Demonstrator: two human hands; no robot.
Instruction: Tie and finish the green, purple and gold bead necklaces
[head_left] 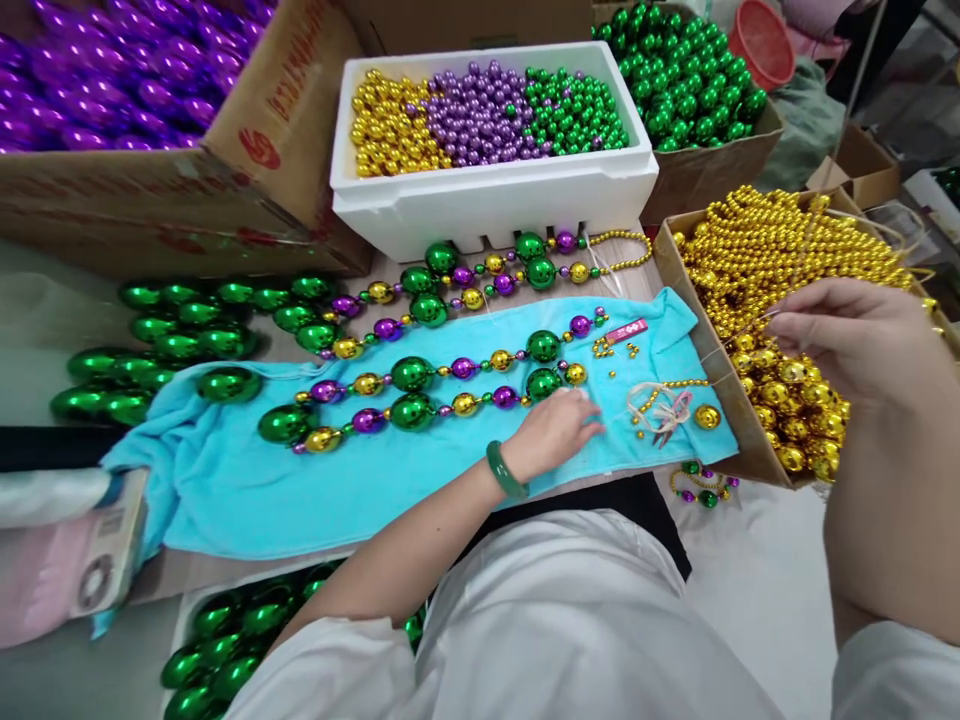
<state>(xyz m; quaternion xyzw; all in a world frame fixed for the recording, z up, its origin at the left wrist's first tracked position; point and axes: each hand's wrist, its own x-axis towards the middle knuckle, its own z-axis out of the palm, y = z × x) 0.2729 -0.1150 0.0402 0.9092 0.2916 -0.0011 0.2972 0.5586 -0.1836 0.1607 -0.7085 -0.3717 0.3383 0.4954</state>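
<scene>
On a turquoise towel (247, 510) lies a looped strand of large green, purple and gold beads (412, 411). My left hand (551, 435), with a green bangle on the wrist, is closed at the strand's lower right end, fingertips against a gold bead (575, 373). Raised at the right, my right hand (847, 330) pinches a thin thread (731, 375) over the box of gold beads. The thread runs leftward across the towel's edge. Near my left hand lie small scissors (675, 415) among white string, a pink packet (625, 331) and loose gold beads.
A white foam box (495, 195) holds gold, purple and green beads. Cardboard boxes hold purple beads (142, 75), green beads (686, 85) and gold bead strings (795, 250). Another strand (429, 309) lies behind the towel. Large green beads (180, 320) lie at left.
</scene>
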